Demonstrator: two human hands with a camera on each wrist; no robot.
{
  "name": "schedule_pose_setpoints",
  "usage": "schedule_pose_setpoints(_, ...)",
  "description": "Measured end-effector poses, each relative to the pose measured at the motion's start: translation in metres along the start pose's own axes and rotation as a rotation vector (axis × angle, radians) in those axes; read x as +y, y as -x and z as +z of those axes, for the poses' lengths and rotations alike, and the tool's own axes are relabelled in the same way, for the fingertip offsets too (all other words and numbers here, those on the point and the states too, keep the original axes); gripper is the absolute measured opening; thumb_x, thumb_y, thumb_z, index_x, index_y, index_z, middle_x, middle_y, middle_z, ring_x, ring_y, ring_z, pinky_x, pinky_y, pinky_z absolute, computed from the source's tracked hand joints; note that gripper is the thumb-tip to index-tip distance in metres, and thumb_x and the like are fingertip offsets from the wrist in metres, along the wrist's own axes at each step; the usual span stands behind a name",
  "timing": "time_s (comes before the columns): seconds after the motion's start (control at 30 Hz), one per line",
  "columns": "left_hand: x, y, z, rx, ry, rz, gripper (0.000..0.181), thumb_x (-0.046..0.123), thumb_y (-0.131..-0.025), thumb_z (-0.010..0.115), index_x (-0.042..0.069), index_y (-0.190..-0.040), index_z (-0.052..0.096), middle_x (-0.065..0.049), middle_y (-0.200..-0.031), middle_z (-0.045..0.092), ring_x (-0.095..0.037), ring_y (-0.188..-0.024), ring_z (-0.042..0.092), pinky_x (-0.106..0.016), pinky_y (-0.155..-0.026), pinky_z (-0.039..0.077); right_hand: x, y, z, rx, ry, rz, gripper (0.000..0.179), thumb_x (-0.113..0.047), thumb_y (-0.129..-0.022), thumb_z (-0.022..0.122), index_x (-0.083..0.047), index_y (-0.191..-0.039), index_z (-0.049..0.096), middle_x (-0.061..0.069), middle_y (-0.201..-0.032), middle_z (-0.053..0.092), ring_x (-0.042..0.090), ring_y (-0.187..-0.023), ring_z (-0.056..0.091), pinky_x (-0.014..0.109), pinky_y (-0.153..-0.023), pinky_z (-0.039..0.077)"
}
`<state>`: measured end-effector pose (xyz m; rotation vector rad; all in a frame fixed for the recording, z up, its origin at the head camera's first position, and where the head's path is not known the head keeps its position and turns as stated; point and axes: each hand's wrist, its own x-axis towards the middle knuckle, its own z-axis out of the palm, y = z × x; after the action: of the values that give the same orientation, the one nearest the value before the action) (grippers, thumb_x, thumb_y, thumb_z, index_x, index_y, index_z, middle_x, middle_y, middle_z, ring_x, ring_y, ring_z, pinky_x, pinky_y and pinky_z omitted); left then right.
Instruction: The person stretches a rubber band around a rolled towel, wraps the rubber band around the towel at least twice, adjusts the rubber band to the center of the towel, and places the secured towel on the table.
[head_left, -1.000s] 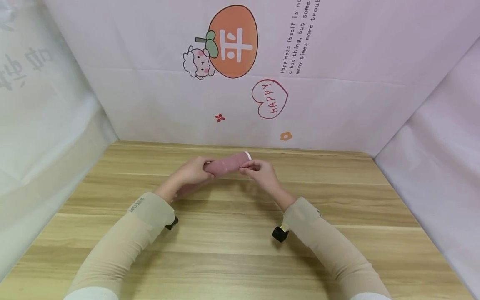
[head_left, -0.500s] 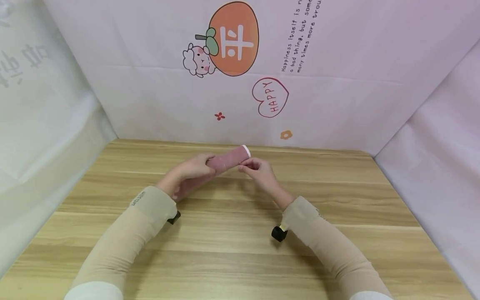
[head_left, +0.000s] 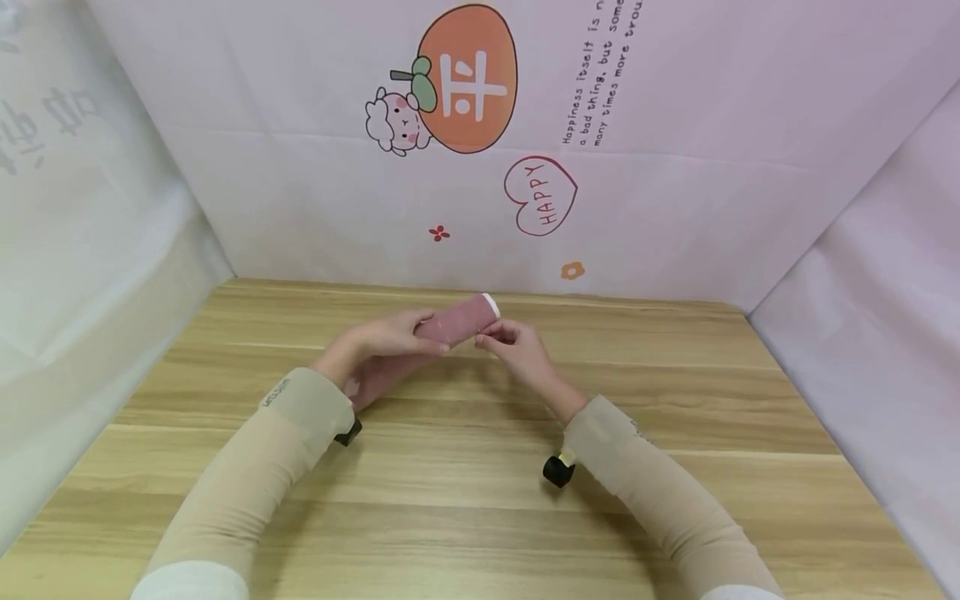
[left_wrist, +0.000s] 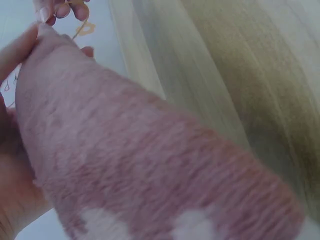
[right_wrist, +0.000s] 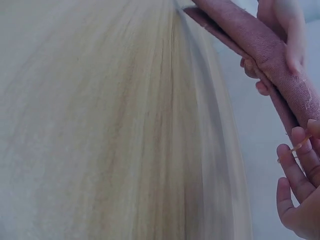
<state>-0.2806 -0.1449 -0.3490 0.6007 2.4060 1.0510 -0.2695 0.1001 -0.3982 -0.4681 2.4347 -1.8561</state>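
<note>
A fuzzy dusty-pink rolled towel [head_left: 467,319] slants up to the right above the table, its far end edged in white. My left hand [head_left: 393,335] grips it around the middle, thumb along the near side. White patches show on the roll's lower end in the left wrist view. At the roll's upper end is my right hand [head_left: 519,346], thumb and fingers pinching a thin yellow-orange rubber band [right_wrist: 301,144]. Those fingertips are right at the edge of the towel. In the right wrist view, a loose flap runs along the roll's underside.
The wooden table [head_left: 465,500] reaches back to a printed white cloth backdrop [head_left: 675,225], with white cloth on both sides. A small black wrist camera [head_left: 558,472] hangs below the right sleeve, another [head_left: 348,432] below the left.
My left hand has slid a little to the right along the rolled towel, and the roll's white-edged end has risen slightly. The right hand stays nearly in place.
</note>
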Motion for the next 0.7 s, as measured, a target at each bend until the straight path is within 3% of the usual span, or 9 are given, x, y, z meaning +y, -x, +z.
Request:
schedule_pose_setpoints(0.1,0.0002,-0.0029,0.0024,0.039,-0.007,-0.023,0.068,0.042,-0.101,0.062,-0.001,-0.15,0.042,-0.021,-0.146,0.05,-0.034,-0.134,0.047,-0.052,-0.113,0.035,-0.0001,0.0011,0.0002,-0.006,0.002,-0.006,0.015,-0.005,-0.098,0.068,0.008,-0.104,0.07,0.011,-0.098,0.073,0.027,-0.094,0.067,0.053,-0.09,0.051)
schedule_pose_setpoints(0.23,0.0011,-0.0052,0.004,0.091,0.001,-0.019,0.058,0.039,-0.102,0.061,-0.003,-0.141,0.049,-0.02,-0.137,0.056,-0.032,-0.128,0.052,-0.051,-0.11,0.039,-0.0003,0.0026,0.0,-0.017,0.0,-0.011,0.019,-0.004,-0.099,0.067,0.011,-0.109,0.068,0.012,-0.102,0.073,0.015,-0.09,0.065,0.054,-0.092,0.051)
schedule_pose_setpoints(0.47,0.0037,-0.0072,0.0048,0.125,0.028,0.011,0.034,0.029,-0.101,0.064,-0.001,-0.116,0.057,-0.011,-0.105,0.059,-0.025,-0.099,0.055,-0.042,-0.091,0.045,-0.0024,0.0041,-0.0009,-0.017,-0.022,-0.034,0.022,-0.003,-0.1,0.064,0.016,-0.11,0.066,0.029,-0.109,0.069,0.015,-0.091,0.066,0.055,-0.095,0.05)
schedule_pose_setpoints(0.53,0.0044,-0.0076,0.0049,0.128,0.039,0.016,0.035,0.029,-0.1,0.065,-0.001,-0.115,0.058,-0.011,-0.104,0.06,-0.024,-0.098,0.054,-0.041,-0.089,0.045,-0.0026,0.0045,-0.0011,-0.016,-0.025,-0.037,0.022,-0.004,-0.101,0.064,0.016,-0.11,0.066,0.03,-0.109,0.069,0.015,-0.092,0.066,0.054,-0.096,0.05)
schedule_pose_setpoints(0.7,0.0073,-0.0075,0.006,0.118,0.072,0.002,0.048,0.036,-0.099,0.066,0.001,-0.131,0.059,-0.013,-0.12,0.063,-0.025,-0.106,0.057,-0.043,-0.096,0.046,-0.0008,0.0057,-0.0026,-0.023,-0.001,-0.032,0.022,-0.007,-0.101,0.065,0.013,-0.108,0.068,0.021,-0.103,0.072,0.016,-0.093,0.067,0.039,-0.091,0.054)
